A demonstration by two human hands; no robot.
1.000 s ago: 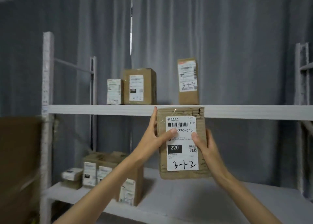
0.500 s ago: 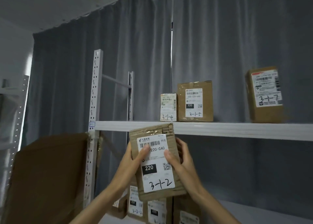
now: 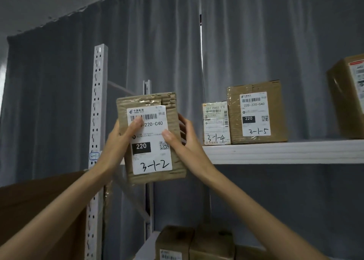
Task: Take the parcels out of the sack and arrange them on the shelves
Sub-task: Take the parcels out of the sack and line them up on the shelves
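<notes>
I hold a brown cardboard parcel (image 3: 155, 167) upright in both hands, its white label marked "3-1-2" facing me. My left hand (image 3: 120, 141) grips its left edge with the thumb on the barcode. My right hand (image 3: 184, 139) grips the right edge. The parcel hovers in front of the left end of the white upper shelf (image 3: 285, 151). On that shelf stand a small parcel marked "3-1-4" (image 3: 216, 123), a bigger box marked "3-1-5" (image 3: 256, 112) and a further box (image 3: 348, 96) at the right edge. The sack is out of view.
A white perforated shelf post (image 3: 97, 122) rises left of the parcel. Several boxes (image 3: 195, 244) sit on the lower shelf. A large brown cardboard sheet (image 3: 39, 204) stands at lower left. Grey curtains (image 3: 275, 33) hang behind the rack.
Both hands have raised the parcel from below the shelf edge to the shelf's level at its left end. The view has shifted left and upward.
</notes>
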